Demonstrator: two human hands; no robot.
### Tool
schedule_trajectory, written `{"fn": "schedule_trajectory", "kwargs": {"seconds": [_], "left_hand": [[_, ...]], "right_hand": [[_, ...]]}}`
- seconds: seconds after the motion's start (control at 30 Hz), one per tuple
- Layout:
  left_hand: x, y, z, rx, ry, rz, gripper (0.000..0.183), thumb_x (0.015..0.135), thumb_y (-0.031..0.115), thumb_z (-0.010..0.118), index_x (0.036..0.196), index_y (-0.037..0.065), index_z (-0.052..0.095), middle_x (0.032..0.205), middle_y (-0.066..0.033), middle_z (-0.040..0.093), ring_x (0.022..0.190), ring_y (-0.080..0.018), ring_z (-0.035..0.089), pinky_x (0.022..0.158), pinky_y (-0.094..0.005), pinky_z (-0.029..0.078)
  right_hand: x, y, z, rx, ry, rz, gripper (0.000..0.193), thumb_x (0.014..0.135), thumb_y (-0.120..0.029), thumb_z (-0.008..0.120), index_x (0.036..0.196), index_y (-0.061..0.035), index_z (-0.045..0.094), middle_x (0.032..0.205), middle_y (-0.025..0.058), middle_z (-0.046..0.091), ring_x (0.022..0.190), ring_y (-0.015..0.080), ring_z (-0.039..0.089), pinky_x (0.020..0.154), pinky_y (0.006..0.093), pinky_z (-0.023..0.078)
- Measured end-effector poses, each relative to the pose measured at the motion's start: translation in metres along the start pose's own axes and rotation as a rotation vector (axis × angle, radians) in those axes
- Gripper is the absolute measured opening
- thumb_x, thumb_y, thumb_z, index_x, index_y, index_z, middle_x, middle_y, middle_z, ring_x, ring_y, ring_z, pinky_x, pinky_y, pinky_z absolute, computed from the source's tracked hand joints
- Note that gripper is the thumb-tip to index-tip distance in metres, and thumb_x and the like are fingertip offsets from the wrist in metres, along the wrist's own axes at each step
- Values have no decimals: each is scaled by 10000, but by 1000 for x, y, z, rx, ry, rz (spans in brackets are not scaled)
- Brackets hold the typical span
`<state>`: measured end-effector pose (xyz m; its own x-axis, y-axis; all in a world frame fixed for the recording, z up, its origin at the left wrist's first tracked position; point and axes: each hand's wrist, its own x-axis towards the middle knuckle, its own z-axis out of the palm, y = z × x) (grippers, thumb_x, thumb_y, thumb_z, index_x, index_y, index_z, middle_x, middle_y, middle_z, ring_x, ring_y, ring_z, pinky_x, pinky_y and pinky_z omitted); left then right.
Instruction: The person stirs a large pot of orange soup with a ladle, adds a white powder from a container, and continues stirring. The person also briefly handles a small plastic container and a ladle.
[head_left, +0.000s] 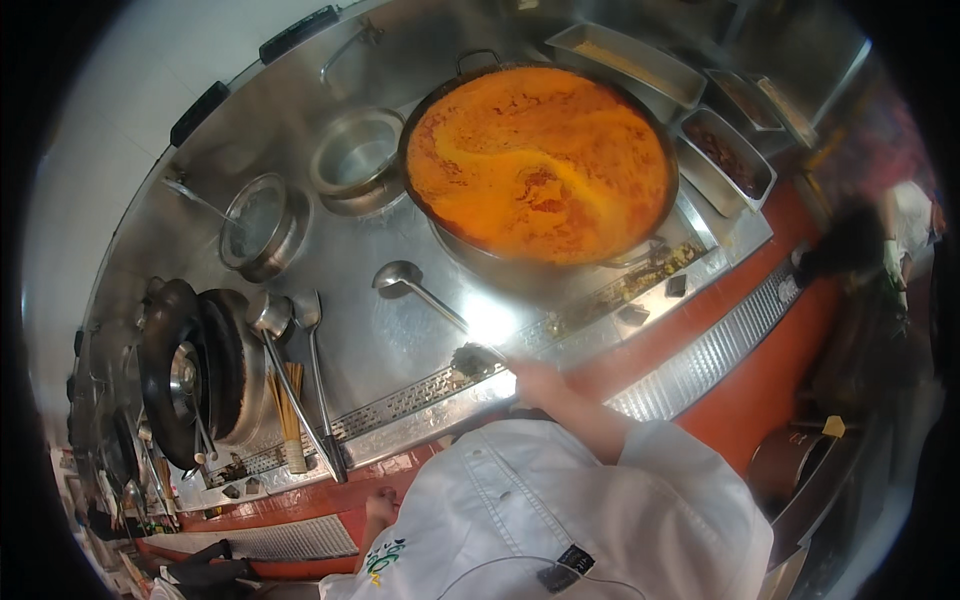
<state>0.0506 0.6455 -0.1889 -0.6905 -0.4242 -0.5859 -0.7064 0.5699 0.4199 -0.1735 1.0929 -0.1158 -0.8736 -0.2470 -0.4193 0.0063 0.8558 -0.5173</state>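
My right hand (536, 386) is closed at the counter's front edge, around the end of a metal ladle's (398, 275) handle. Part of that handle is lost in bright glare. The ladle's round bowl is over the steel counter, left of a big wok (540, 165) full of orange-red, oily liquid. Beside my right hand, a dark clump (472, 360) lies on the perforated drain strip. My left hand (380, 504) hangs low beside my white jacket, away from the counter. Its fingers look curled, with nothing visible in them.
Two steel pots (357, 160) (262, 228) stand left of the wok. Further left are dark woks (172, 370), a long-handled scoop (270, 314), a spatula (311, 310) and a bamboo brush (289, 420). Food trays (726, 160) sit at right. Another person (908, 225) is at far right.
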Motion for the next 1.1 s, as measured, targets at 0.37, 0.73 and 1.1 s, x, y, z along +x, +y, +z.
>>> {"fn": "schedule_trajectory", "kwargs": {"seconds": [0.37,0.73,1.1], "left_hand": [[-3,30,0,28,115,172,260,878,236,622,825,-16,662,695,-105,654,637,-182,645,571,-371,497],[-3,19,-1,186,-28,111,245,873,226,638,856,-18,662,722,-113,664,650,-195,657,559,-355,500],[-24,30,3,-146,86,-87,204,853,195,622,880,-5,651,700,-90,645,590,-162,609,525,-321,486]], "right_hand": [[8,6,-3,312,-51,34,663,842,-41,486,1479,-126,323,1126,215,621,1035,358,610,862,450,500],[8,16,14,196,57,-14,696,826,-19,511,1483,-101,293,1078,213,615,1012,356,618,835,441,514],[-7,-4,13,-83,-12,-108,688,842,-70,510,1487,-43,271,1205,244,565,1092,378,576,921,442,481]]}}
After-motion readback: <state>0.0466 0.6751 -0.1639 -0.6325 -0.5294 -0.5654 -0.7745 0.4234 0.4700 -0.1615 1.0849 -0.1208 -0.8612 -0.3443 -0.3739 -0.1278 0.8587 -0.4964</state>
